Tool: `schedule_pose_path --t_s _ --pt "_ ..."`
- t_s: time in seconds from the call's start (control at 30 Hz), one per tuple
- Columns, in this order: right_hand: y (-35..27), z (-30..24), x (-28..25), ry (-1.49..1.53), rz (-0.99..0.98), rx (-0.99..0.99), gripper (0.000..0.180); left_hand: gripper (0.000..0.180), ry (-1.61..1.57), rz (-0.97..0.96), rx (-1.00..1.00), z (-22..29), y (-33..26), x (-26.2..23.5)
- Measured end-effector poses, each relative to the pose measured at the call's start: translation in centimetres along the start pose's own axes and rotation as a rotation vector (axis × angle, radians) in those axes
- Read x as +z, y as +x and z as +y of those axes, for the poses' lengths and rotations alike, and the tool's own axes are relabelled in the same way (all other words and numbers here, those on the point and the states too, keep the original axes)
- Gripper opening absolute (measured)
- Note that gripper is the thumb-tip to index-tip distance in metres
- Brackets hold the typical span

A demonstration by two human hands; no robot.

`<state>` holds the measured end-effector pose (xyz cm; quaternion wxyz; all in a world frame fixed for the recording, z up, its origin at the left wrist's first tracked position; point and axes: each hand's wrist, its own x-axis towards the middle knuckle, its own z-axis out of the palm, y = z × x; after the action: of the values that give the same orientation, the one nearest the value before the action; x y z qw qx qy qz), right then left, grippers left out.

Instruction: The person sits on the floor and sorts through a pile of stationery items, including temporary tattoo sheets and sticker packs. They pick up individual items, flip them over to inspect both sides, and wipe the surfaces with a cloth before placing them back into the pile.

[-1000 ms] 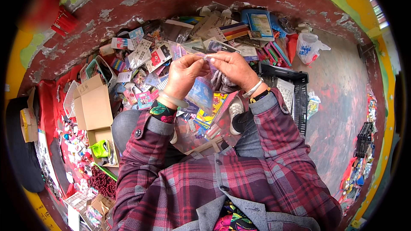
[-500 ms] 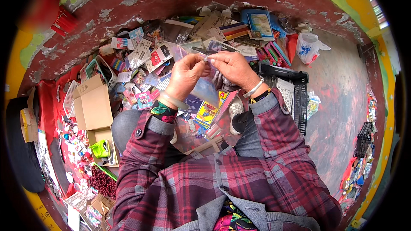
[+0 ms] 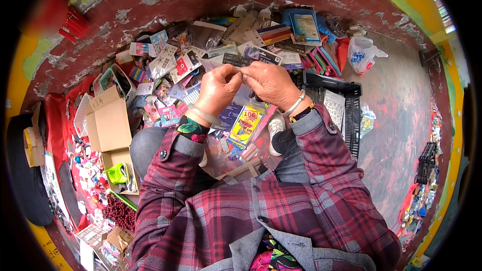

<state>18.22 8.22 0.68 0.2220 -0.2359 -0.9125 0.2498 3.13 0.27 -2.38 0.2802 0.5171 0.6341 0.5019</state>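
Observation:
My left hand (image 3: 220, 89) and my right hand (image 3: 272, 88) meet in front of me over the pile, fingertips pinched together. Whatever sits between them is too small and too hidden to name. Under the right palm a bit of something dark shows, mostly covered by the hand. Just beyond the fingers lies a dark printed card (image 3: 236, 60). Below the hands, between my feet, is a yellow and blue printed package (image 3: 247, 123).
An open cardboard box (image 3: 108, 123) with a bright green plastic item (image 3: 117, 174) stands left. Right of my foot is a black plastic crate (image 3: 353, 120). Loose stationery and packets heap against the peeling wall (image 3: 211, 0). A white plastic bag (image 3: 362, 54) lies far right.
The clear plastic and dark grey fabric seen hanging at my hands are now mostly out of sight. The fingertips stay together, and the yellow package shows more fully.

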Motion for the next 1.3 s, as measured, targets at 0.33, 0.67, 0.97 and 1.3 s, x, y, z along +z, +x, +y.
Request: schedule_pose_path --t_s 0.33,0.67,0.97,1.3 --pt "0.2 1.1 1.4 0.274 0.041 0.082 0.017 0.011 0.019 0.094 -0.057 0.8 -0.1 0.3" --pt "0.4 2.4 0.9 0.728 -0.079 0.329 0.023 0.012 -0.663 0.039 -0.22 -0.3 0.0 0.4" --pt "0.4 1.6 0.8 0.556 0.03 0.219 0.021 0.011 -0.618 0.042 -0.192 0.0 0.0 0.1" --pt "0.3 3.1 -2.0 1.037 0.179 0.515 0.021 0.013 -0.8 0.213 -0.237 -0.8 1.0 -2.1"
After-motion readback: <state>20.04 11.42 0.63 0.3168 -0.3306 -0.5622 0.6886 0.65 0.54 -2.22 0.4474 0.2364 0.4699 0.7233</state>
